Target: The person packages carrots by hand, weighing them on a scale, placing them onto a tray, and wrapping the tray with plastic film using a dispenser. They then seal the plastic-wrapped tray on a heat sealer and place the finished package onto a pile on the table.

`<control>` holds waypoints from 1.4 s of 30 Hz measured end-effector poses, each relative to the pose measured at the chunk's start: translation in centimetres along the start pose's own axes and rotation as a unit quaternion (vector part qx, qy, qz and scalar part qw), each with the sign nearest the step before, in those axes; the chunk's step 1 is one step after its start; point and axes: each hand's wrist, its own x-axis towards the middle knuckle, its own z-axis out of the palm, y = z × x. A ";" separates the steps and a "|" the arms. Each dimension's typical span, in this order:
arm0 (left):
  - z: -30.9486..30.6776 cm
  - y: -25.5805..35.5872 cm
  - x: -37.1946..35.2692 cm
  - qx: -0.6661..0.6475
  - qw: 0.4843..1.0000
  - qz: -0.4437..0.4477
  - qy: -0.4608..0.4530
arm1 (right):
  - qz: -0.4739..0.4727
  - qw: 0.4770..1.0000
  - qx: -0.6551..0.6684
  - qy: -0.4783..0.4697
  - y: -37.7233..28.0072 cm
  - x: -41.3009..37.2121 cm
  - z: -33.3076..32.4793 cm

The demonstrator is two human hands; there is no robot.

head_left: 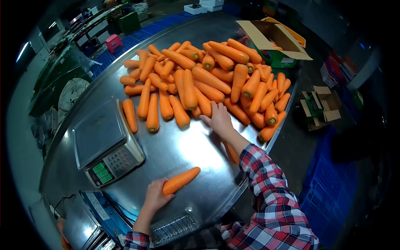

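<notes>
My left hand (156, 195) is closed around the thick end of a carrot (182, 181), low over the steel table (196, 146). The carrot's narrow tip points up and to the right. At the near edge of a large heap of carrots (210, 79), my right hand (221, 120) has its thumb and fingers apart, with the fingertips against the carrots. Partly hidden beneath my right forearm is a single carrot (231, 152). A clear plastic tray (175, 229) lies at the table's near edge, below my left hand.
A digital scale (100, 137) stands left on the table. Beyond the heap is an open cardboard box (275, 39). More opened cartons (321, 106) and a blue plastic crate (329, 187) are on the right. A blue device (100, 208) sits at the lower left.
</notes>
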 end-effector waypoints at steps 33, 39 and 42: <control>-1.3 -1.2 -1.6 -0.093 0.986 0.041 0.134 | 0.126 0.819 0.437 -0.349 -4.7 -18.9 -5.9; -3.7 2.2 -1.0 -0.285 0.952 0.092 0.063 | 0.138 0.736 0.532 -0.396 -5.4 -18.3 -8.7; -3.8 2.8 -1.3 -0.376 0.919 0.085 0.083 | 0.144 0.718 0.556 -0.394 -5.7 -18.0 -10.3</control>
